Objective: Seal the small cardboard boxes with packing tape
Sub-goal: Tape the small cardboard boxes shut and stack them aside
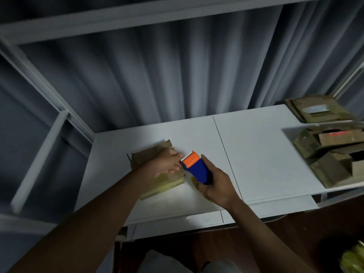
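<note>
A small brown cardboard box (pixel 145 156) lies on the white table (pixel 256 146), left of the middle. My left hand (pixel 165 163) rests on top of the box, its fingertips at the right edge and close to the dispenser's orange head. My right hand (pixel 215 185) is shut on a blue and orange tape dispenser (pixel 197 166), held just right of the box with its toothed end pointing toward it. Motion blur hides any tape strip.
More brown cardboard boxes (pixel 331 154), some with open flaps, are piled at the table's right edge, and a flat one (pixel 319 109) lies behind them. Grey curtains hang behind the table. A white frame runs along the left side.
</note>
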